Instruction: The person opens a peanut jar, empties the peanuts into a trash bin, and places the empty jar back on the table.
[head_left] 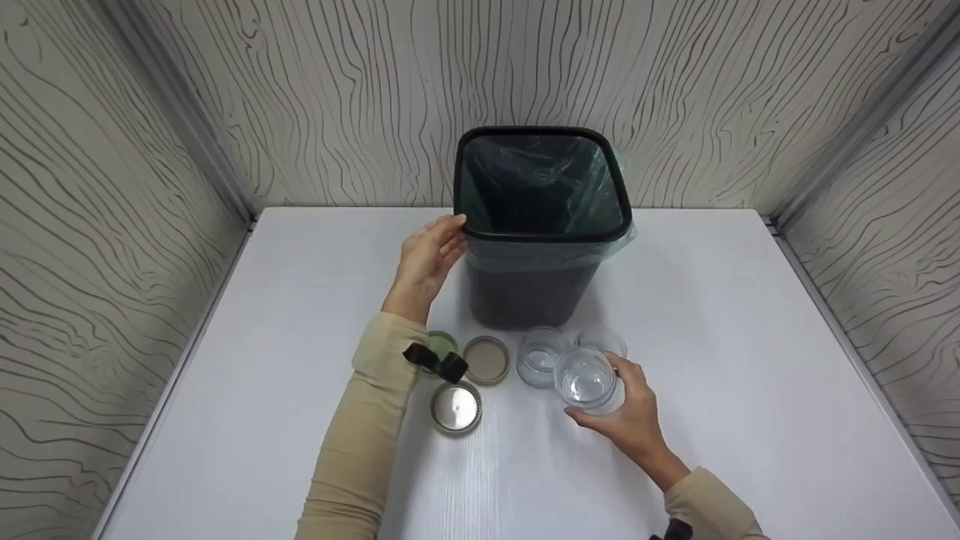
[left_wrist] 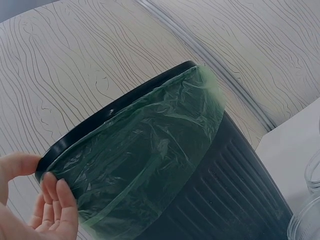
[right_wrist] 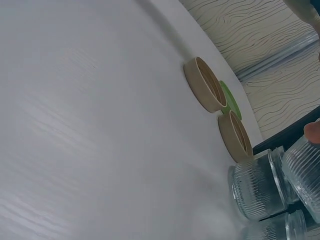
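Note:
My left hand (head_left: 429, 259) pinches the near left corner of a dark waste bin (head_left: 529, 292), thumb at the rim and fingers below it. A thin green bin liner (left_wrist: 135, 160) is folded down over the outside of that rim. In my right hand (head_left: 634, 416) is a clear glass jar (head_left: 583, 379), gripped by its side between thumb and fingers and without a lid. Its ribbed wall shows in the right wrist view. Just behind it are a second glass jar (head_left: 537, 358) and, partly hidden, a third glass jar (head_left: 606, 342).
Left of the jars lie a beige lid (head_left: 486, 361), a lid with a shiny inside (head_left: 456, 409) and a green lid (head_left: 441, 343), the green one partly covered by the left wrist's camera. Patterned wall panels (head_left: 360, 97) enclose the white table (head_left: 750, 360) at the back and sides.

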